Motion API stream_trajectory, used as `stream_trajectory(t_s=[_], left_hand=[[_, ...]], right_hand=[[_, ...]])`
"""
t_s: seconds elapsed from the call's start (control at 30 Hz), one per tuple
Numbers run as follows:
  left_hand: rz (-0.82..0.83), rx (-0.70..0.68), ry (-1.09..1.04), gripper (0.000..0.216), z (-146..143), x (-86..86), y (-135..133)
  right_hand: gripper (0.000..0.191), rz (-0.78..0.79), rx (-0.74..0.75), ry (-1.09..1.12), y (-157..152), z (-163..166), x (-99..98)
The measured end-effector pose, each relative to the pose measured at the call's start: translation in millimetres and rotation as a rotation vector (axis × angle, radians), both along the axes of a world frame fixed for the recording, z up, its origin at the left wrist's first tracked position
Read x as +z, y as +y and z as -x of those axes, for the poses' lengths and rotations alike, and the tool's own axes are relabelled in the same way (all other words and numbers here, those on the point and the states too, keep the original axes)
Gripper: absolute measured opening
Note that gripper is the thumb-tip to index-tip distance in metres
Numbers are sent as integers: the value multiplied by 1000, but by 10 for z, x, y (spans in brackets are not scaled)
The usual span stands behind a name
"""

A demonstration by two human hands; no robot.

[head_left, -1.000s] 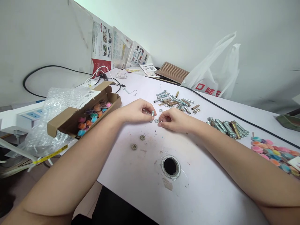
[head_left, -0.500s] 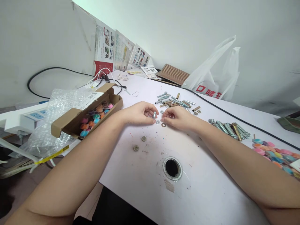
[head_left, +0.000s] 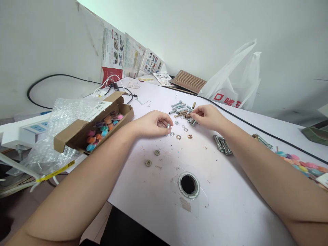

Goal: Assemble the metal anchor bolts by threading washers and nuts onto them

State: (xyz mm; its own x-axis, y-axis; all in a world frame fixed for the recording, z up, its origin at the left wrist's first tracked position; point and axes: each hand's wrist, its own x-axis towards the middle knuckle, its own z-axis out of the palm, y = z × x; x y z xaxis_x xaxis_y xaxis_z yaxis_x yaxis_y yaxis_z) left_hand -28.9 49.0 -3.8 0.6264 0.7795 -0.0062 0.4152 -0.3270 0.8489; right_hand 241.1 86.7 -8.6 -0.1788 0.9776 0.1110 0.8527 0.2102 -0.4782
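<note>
My left hand (head_left: pixel 155 123) is closed, pinching a small silver bolt (head_left: pixel 168 126) between thumb and fingertips; most of the bolt is hidden. Beside those fingertips a silver nut (head_left: pixel 172 134) lies on the white table. My right hand (head_left: pixel 206 117) has its fingers drawn together at the right side of a pile of bolts and metal sleeves (head_left: pixel 182 111). What its fingertips grip, if anything, I cannot make out. Between and in front of the hands lie a flat washer (head_left: pixel 178 137), a brass-coloured nut (head_left: pixel 190 136), another silver nut (head_left: pixel 176 122) and thin rings (head_left: pixel 186 129).
Two nuts (head_left: pixel 157 152) lie nearer me, left of a round hole (head_left: pixel 189 185) in the table. Assembled bolts (head_left: pixel 222 145) and colourful caps (head_left: pixel 294 160) sit to the right. A cardboard box (head_left: pixel 123 118) of caps is at left. A black cable (head_left: pixel 243 124) crosses behind.
My right hand has moved away from the left one, back and right to the pile, uncovering the brass-coloured nut and rings. My left hand stays in place with the bolt.
</note>
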Motion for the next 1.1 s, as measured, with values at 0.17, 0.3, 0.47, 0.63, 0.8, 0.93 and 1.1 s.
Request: stream_trajectory(t_s=[0.17, 0.3, 0.47, 0.63, 0.8, 0.93, 1.1], left_hand=[[-4, -33, -13, 31, -6, 26, 2], [18, -9, 54, 28, -11, 55, -11], [16, -3, 124, 28, -5, 80, -21], [16, -26, 137, 30, 6, 82, -20], [21, -32, 129, 27, 6, 74, -22], [31, -31, 112, 27, 5, 80, -22], [35, -33, 100, 27, 6, 86, -22]], right_hand=[[24, 40, -6, -56, -12, 4, 11], [26, 93, 18, -148, -18, 42, -36], [21, 161, 27, -186, 11, 17, -43], [26, 207, 36, -261, 35, -39, 5], [21, 205, 42, -289, 20, -27, -1], [20, 138, 24, -255, -11, 43, -59], [23, 72, 11, -251, -31, 97, -109]])
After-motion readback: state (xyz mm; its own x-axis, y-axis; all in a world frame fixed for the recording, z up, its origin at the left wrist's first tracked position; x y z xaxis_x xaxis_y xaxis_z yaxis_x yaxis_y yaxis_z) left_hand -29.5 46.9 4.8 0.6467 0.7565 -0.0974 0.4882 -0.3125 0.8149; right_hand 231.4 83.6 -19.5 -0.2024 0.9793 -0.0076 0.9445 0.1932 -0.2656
